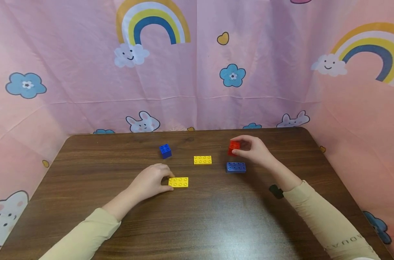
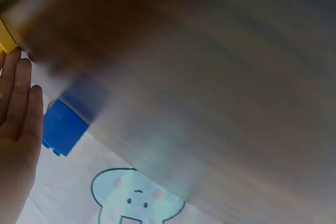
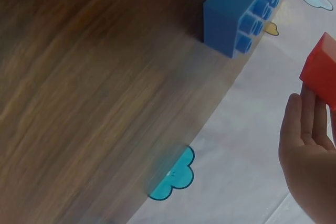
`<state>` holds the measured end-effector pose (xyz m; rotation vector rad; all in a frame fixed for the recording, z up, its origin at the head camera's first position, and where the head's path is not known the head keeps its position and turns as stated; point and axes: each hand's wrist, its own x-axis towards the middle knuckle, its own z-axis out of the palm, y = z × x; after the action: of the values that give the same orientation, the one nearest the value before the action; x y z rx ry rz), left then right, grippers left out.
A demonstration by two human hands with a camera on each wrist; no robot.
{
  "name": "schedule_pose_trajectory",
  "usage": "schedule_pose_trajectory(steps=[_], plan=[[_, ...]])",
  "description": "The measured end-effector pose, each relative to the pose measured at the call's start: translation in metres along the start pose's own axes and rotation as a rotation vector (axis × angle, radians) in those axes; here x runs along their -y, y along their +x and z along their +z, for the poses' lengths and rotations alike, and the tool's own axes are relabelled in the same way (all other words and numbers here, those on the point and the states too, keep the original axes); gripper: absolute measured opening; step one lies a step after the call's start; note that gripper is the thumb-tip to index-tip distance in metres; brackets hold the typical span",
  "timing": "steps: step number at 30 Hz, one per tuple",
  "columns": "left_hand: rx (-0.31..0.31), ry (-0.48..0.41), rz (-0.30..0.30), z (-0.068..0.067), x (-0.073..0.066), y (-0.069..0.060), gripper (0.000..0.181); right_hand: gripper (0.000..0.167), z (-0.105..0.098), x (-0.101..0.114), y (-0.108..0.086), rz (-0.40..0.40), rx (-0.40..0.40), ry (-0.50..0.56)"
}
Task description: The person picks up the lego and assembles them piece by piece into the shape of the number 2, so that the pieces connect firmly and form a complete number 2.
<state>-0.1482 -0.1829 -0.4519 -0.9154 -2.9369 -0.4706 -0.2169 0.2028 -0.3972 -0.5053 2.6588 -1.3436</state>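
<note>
My left hand (image 1: 151, 182) pinches the left end of a yellow eight-stud building brick (image 1: 180, 182) between thumb and fingers, low at the table. In the left wrist view a corner of that yellow brick (image 2: 6, 38) shows at the fingertips. My right hand (image 1: 256, 151) grips a small red brick (image 1: 234, 147) between thumb and fingers at the back right; the right wrist view shows the red brick (image 3: 319, 72) above the fingers. Just in front of it lies a long blue brick (image 1: 236, 167). A second yellow brick (image 1: 202, 160) lies flat between the hands.
A small blue four-stud brick (image 1: 165, 151) stands beyond my left hand. All lie on a dark wood-grain table (image 1: 197, 224), with a pink printed cloth (image 1: 197, 72) hanging behind and at both sides. A small dark object (image 1: 276, 191) shows by my right wrist.
</note>
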Motion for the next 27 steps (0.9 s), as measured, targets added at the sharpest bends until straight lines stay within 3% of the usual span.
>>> schedule_pose_trajectory(steps=[27], plan=[[0.018, -0.004, 0.058, 0.013, -0.041, 0.029, 0.036, 0.042, 0.027, 0.015, -0.008, -0.087, 0.066, 0.048]])
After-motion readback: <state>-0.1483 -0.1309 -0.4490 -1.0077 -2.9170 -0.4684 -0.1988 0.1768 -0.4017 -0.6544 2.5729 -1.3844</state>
